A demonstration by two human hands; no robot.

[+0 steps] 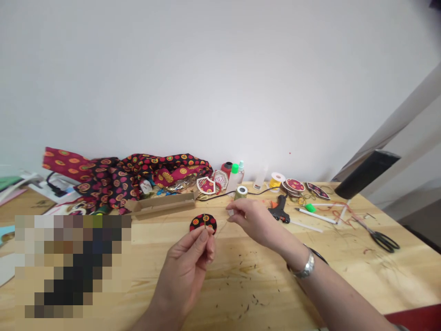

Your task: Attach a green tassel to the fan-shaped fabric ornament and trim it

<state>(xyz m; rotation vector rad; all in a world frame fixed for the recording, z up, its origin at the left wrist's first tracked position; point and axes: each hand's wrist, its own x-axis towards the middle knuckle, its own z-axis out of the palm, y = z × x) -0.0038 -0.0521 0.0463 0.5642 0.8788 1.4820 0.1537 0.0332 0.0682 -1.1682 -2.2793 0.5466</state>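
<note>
My left hand [191, 257] is closed in a pinch on a thin golden-brown thread [205, 219], a short piece of which stands up above the fingertips. Just beyond those fingers is a round black fabric piece [196, 224] with red and yellow motifs; whether the hand touches it is hard to tell. To the right, my right hand [253, 220] pinches too, and a faint strand of the thread appears to run between both hands. A spool of golden thread [241, 192] stands right behind my right hand.
Patterned fabric [120, 179] and an open cardboard box [165, 206] lie at the back left. Bottles, one a green-capped bottle [234, 179], stand mid-back. Rightward are a black glue gun [281, 210], a white pen [317, 216], black-handled scissors [384, 241] and a black cylinder [367, 174].
</note>
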